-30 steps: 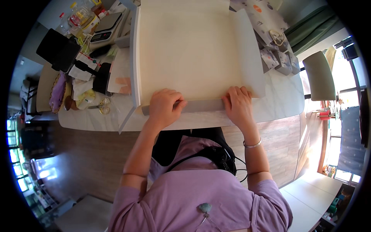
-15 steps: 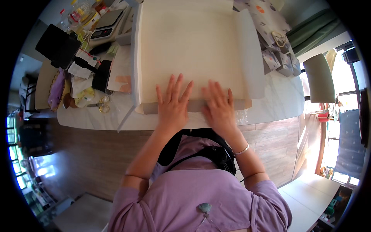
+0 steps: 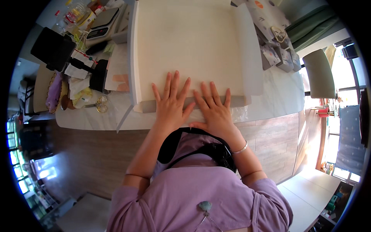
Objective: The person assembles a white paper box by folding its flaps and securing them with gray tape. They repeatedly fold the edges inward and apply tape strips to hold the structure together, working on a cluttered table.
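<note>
Head view showed left hand (image 3: pixel 170 109) and right hand (image 3: pixel 216 115) splayed palm-down across the grey flap (image 3: pixel 147 106) of a white box (image 3: pixel 189 46).

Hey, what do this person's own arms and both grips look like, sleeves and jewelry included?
The lilac sleeves are short, leaving the forearms bare. A slim silver-coloured bangle circles the right wrist. The left grip and right grip are ungloved human hands with no rings visible.

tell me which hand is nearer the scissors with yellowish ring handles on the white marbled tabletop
Left. The left hand, at the near edge of the pale open box, is right of the scissors; the right hand is farther right.
</note>
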The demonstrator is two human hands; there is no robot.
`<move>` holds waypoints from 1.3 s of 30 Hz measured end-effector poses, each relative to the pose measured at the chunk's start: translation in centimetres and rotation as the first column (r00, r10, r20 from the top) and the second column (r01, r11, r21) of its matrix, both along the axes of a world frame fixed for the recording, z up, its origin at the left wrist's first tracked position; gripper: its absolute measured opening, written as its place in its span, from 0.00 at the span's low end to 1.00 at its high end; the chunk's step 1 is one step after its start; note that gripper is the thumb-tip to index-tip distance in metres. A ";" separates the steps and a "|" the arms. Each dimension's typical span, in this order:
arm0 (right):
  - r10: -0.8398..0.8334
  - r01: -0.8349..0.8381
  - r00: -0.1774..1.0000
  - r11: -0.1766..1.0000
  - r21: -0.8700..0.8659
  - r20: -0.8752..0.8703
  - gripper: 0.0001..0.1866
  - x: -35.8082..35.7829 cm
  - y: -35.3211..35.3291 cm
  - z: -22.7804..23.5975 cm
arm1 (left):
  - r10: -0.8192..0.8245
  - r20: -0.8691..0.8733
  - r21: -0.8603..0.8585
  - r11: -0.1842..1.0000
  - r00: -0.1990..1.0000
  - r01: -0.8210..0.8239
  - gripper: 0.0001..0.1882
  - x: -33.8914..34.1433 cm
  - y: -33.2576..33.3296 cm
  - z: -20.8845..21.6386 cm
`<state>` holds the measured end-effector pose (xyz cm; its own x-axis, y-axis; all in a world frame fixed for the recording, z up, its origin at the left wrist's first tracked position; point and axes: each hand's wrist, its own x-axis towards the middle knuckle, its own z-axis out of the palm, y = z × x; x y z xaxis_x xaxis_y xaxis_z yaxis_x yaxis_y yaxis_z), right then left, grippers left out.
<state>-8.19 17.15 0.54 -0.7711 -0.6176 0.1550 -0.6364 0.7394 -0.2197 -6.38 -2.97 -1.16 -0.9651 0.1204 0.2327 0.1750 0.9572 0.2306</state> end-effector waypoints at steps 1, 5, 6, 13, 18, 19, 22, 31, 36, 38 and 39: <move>-0.001 0.001 1.000 1.000 -0.002 0.012 0.56 -0.1 0.2 -0.1 | -0.002 0.006 0.013 1.000 1.000 0.002 0.44 0.3 -0.2 0.4; -0.096 0.097 0.995 0.995 -0.025 0.036 0.61 0.8 2.0 -0.1 | 0.105 0.008 0.085 0.991 0.994 -0.105 0.49 2.1 -1.4 0.1; -0.099 0.100 0.994 0.995 -0.022 0.048 0.62 0.9 2.3 0.0 | 0.103 0.016 0.075 0.992 0.995 -0.103 0.49 2.3 -1.8 -0.1; -0.141 0.137 0.989 0.987 0.085 0.044 0.63 1.4 1.7 1.0 | 0.102 0.050 0.027 0.994 0.994 -0.103 0.50 2.5 -2.2 0.8; -0.043 0.070 0.994 0.957 -0.282 0.100 0.44 0.2 5.4 3.8 | 0.023 -0.135 0.186 0.982 0.991 0.003 0.42 4.0 -3.4 0.2; -0.162 0.187 0.982 0.882 -0.433 0.094 0.35 -0.5 6.6 4.6 | 0.008 -0.187 0.211 0.977 0.982 0.033 0.39 4.4 -3.3 0.4; -0.607 0.473 0.794 0.639 -0.607 -0.020 0.13 -3.6 9.0 7.8 | 0.007 -0.431 0.232 0.967 0.902 0.103 0.28 6.8 -2.8 0.7; -0.377 0.559 0.755 0.798 -0.226 0.537 0.18 -13.6 12.6 6.4 | -0.378 0.353 0.935 0.127 0.856 -0.330 0.18 11.6 0.2 -1.0; -0.182 0.333 0.933 0.764 -0.553 0.310 0.16 -10.4 13.0 5.8 | -0.457 0.283 0.859 -0.270 0.843 -0.435 0.30 9.5 1.5 1.9; -0.169 0.349 0.932 0.660 -0.665 0.322 0.15 -6.9 12.0 8.0 | -0.482 0.266 0.839 -0.311 0.835 -0.447 0.28 8.2 2.2 2.1; -0.182 0.364 0.928 0.629 -0.687 0.325 0.15 -5.3 11.7 9.1 | -0.431 0.238 0.878 -0.288 0.870 -0.383 0.27 7.6 2.9 1.8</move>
<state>-13.50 28.83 9.62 -0.9526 -0.1311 0.2746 -0.3043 0.4143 -0.8578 1.27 -0.05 0.64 -0.9580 0.1826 -0.2211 -0.2859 -0.5486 0.7857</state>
